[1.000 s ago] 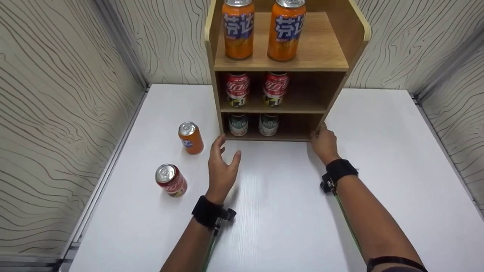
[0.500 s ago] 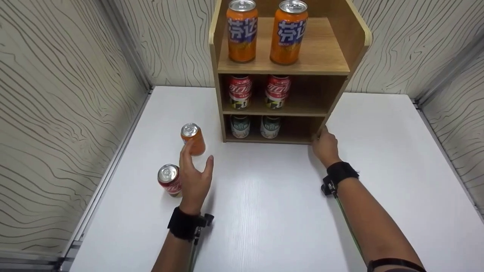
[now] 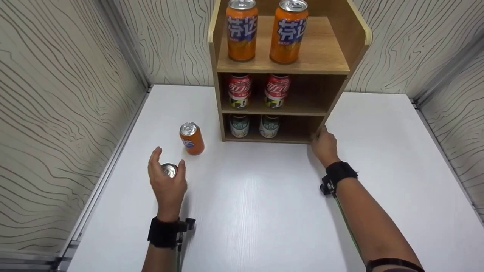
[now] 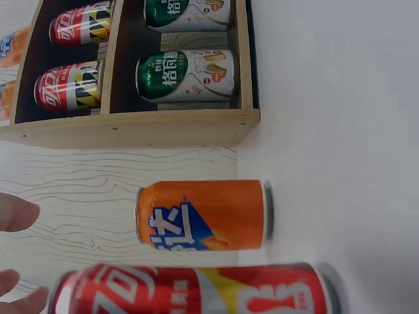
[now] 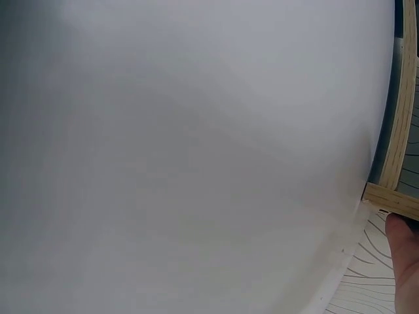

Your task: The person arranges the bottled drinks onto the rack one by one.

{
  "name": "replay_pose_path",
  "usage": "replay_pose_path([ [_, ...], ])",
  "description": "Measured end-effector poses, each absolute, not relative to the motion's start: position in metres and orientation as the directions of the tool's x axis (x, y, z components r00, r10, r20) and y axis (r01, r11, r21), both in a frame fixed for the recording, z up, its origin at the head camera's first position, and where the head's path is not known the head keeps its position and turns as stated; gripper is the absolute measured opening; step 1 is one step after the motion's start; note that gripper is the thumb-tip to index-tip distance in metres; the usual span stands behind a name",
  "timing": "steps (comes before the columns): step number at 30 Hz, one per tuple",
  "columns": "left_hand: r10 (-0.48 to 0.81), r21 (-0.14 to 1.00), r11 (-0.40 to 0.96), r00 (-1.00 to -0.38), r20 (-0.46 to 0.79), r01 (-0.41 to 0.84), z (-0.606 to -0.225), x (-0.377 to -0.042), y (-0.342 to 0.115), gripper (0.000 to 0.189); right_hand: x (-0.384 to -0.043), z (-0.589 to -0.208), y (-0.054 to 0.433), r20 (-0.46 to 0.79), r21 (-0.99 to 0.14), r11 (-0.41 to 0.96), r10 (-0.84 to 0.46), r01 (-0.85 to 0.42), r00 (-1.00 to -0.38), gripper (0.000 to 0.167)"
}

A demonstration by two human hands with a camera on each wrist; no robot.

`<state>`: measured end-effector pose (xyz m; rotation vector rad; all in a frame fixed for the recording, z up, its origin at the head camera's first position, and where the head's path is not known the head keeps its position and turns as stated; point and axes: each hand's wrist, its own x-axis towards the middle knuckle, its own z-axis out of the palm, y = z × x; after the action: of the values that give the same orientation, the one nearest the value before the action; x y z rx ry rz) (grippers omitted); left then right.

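Observation:
My left hand (image 3: 168,194) reaches around a red cola can (image 3: 170,170) standing on the white table, thumb and fingers spread to either side of its silver top. In the left wrist view, the fingertips (image 4: 18,213) are apart from that can. Just behind stands an orange soda can (image 3: 193,139). My right hand (image 3: 325,145) grips the lower right corner of the wooden shelf (image 3: 280,70); in the right wrist view its thumb (image 5: 402,239) lies against the shelf's side, the other fingers mostly hidden.
Two orange cans (image 3: 242,34) stand on the top shelf, two red cans (image 3: 239,90) on the middle one, and two green-and-white cans (image 3: 239,125) on the bottom. Patterned panels (image 3: 56,94) wall the table (image 3: 257,211) at the left, back and right.
From near the shelf's lower left corner, my left hand has moved left and toward me, passing the orange can, to the red can. The right hand stays at the shelf.

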<state>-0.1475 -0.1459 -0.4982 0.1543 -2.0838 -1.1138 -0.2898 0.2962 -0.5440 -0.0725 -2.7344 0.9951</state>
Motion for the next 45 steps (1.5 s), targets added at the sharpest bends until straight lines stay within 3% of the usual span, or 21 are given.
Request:
replay_pose_path([
  [4,-0.464,0.796,0.578,-0.729,0.504,0.183,-0.506,-0.140,-0.151,0.069,-0.290,-0.545,0.296,0.204,-0.626,0.779,0.117,-0.037,-0.972,0.021],
  [25,-0.528,0.904,0.412,-0.778,0.340,0.116,-0.535,-0.124,-0.157,0.078,-0.291,-0.544,0.298,0.209,-0.637,0.770,0.134,-0.031,-0.969,0.023],
  [34,-0.537,0.949,0.306,-0.837,0.107,-0.075,-0.544,-0.121,-0.161,0.086,-0.290,-0.544,0.296,0.167,-0.646,0.763,0.123,-0.015,-0.978,0.034],
  [45,-0.529,0.951,0.284,-0.847,0.047,-0.125,-0.541,-0.124,-0.165,0.084,-0.291,-0.544,0.297,0.173,-0.639,0.769,0.126,-0.014,-0.977,0.023],
])
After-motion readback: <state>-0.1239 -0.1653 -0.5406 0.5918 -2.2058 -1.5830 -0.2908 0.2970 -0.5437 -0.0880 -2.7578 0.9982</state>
